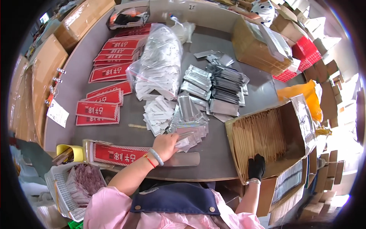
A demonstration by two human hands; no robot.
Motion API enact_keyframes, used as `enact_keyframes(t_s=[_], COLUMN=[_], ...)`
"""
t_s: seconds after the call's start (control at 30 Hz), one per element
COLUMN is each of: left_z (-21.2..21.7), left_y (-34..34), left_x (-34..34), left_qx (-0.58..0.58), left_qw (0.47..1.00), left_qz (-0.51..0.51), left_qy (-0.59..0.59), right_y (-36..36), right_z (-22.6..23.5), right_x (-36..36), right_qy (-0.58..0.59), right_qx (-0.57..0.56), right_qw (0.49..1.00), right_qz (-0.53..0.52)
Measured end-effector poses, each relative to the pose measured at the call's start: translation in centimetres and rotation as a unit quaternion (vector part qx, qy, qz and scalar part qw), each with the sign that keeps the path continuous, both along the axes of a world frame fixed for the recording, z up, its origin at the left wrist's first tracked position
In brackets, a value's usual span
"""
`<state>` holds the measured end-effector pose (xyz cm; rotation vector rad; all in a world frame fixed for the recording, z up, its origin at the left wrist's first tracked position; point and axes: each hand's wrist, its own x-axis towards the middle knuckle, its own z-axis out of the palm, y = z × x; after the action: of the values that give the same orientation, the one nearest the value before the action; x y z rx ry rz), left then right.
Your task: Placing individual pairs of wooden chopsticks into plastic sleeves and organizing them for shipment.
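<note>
My bare left hand is closed at the near edge of a loose pile of flat clear-and-silver packets, with the end of one packet between thumb and fingers. Just beyond it lie small white packets. On the right, my right hand wears a black glove and reaches over the near side of an open cardboard box. Its fingertips touch the many thin wooden sticks standing packed inside. Dark glove fabric hides how those fingers are bent.
Red printed sleeves are stacked at the left, with more in a holder at the front edge. A clear bag of white packets and stacks of silver packets fill the middle. A carton stands far right; a white basket is near left.
</note>
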<state>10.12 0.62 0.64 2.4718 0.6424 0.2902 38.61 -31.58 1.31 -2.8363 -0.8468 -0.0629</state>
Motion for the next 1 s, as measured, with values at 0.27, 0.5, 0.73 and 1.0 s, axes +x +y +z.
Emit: enact_keyframes(t_s=[0.27, 0.5, 0.73, 1.0], left_z=[3.4, 2.8, 3.2, 2.6], left_y=[2.0, -2.5, -2.0, -3.3], left_x=[0.4, -4.7, -9.7, -7.7], left_qx=[-0.066, 0.025, 0.054, 0.066], left_qw=[0.994, 0.999, 0.997, 0.998], left_qz=[-0.002, -0.018, 0.039, 0.007], left_qy=[-0.091, 0.028, 0.027, -0.003], right_y=[-0.8, 4.2, 12.0, 13.8], right_z=[-1.1, 4.3, 3.0, -2.1], right_x=[0.3, -3.2, -10.8, -12.4], right_qy=[-0.004, -0.017, 0.163, 0.124], right_qx=[0.034, 0.099, -0.07, 0.147], right_qw=[0.999, 0.992, 0.915, 0.87], right_qz=[-0.042, 0.072, 0.363, 0.453])
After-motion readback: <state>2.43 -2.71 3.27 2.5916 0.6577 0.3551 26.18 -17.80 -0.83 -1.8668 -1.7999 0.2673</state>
